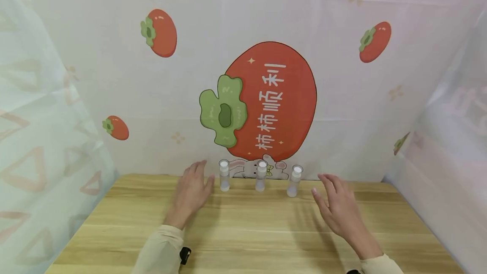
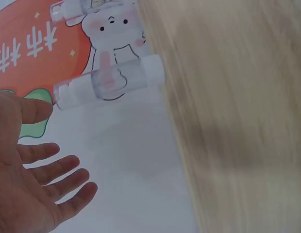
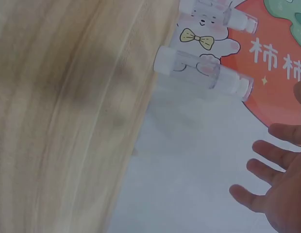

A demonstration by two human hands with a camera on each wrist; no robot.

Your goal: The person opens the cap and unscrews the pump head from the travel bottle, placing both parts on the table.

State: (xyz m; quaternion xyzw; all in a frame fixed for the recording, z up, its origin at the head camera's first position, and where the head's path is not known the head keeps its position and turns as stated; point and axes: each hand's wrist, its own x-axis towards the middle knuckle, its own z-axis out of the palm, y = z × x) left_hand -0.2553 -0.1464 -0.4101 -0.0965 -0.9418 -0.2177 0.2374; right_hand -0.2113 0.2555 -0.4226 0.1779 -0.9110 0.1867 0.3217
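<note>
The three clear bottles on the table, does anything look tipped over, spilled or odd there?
Nothing looks spilled, and all stand upright. One slight oddity: the right bottle, nearest the right hand, sits a little nearer the person than the left bottle and middle bottle, so the row isn't quite straight.

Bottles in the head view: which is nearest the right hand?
The right bottle: it stands closest to the right hand, while the middle bottle and left bottle stand farther left.

White Chinese characters [image 1: 271,105] 柿柿顺利 stand on the large red persimmon print [image 1: 298,100] of the backdrop [image 1: 95,62], above the middle of the tabletop [image 1: 247,236] far edge; line runs upward. Wrist views: only 柿柿 legible.
</note>
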